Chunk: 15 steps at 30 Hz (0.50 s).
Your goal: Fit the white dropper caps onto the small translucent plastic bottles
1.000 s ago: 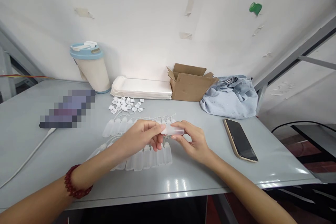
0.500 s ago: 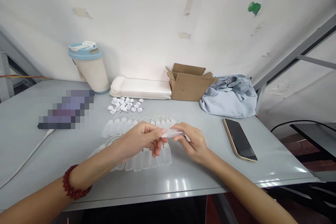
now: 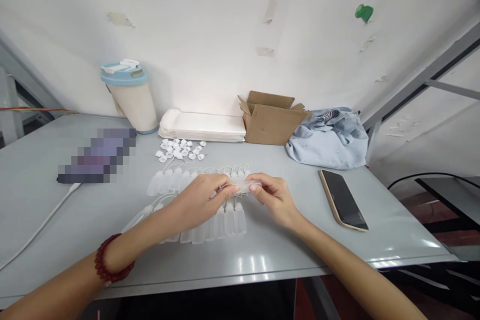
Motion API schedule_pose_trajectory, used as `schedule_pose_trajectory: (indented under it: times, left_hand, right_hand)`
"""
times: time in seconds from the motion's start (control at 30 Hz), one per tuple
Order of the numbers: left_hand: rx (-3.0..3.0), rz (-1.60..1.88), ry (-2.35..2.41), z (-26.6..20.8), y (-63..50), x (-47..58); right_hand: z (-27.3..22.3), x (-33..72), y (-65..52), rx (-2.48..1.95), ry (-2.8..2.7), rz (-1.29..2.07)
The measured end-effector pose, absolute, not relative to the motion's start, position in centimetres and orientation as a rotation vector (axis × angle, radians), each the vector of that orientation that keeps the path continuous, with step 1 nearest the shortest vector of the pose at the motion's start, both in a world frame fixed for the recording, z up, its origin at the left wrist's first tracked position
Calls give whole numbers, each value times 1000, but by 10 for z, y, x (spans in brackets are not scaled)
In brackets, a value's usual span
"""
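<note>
Between my two hands, a translucent plastic bottle (image 3: 243,186) lies sideways above the table. My left hand (image 3: 210,195) pinches its left end between thumb and fingers, and a small tip shows by those fingers. At the other end, my right hand (image 3: 273,197) grips the bottle's body with thumb and forefinger. Beneath and behind the hands lie two rows of similar bottles with thin tubes at their tops, a back row (image 3: 167,180) and a front row (image 3: 210,227), partly covered by my left forearm. Small white caps (image 3: 180,150) form a loose pile beyond them.
A stack of white envelopes (image 3: 206,125), an open cardboard box (image 3: 273,122) and a blue cloth bag (image 3: 330,140) stand along the wall. A cup (image 3: 133,100) is at the back left, a phone (image 3: 343,200) at the right. A white cable (image 3: 45,225) crosses the table's left side.
My left hand has turned over the bottle's end; its lower fingers, which hung in view, are now tucked away. My right thumb has shifted along the bottle.
</note>
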<state>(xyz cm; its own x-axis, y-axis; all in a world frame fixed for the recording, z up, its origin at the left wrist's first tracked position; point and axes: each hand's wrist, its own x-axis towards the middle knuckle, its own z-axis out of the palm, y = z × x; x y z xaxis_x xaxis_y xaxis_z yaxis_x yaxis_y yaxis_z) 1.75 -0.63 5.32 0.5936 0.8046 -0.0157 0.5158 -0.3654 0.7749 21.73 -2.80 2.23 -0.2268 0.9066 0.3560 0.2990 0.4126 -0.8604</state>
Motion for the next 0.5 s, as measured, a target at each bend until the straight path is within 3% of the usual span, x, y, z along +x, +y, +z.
schedule_pose_trajectory:
  times: [0.13,0.27,0.5]
  left_hand:
    - [2052,564,1202,48,16,3]
    - [2427,669,1379,32,42,-16]
    - [2638,382,1469,16,57,-29]
  right_hand:
    - [24,227,-18,-1196,-1606,779]
    - [20,245,0,-1328,-1547,622]
    - [-5,265,26,-1443,-1631,380]
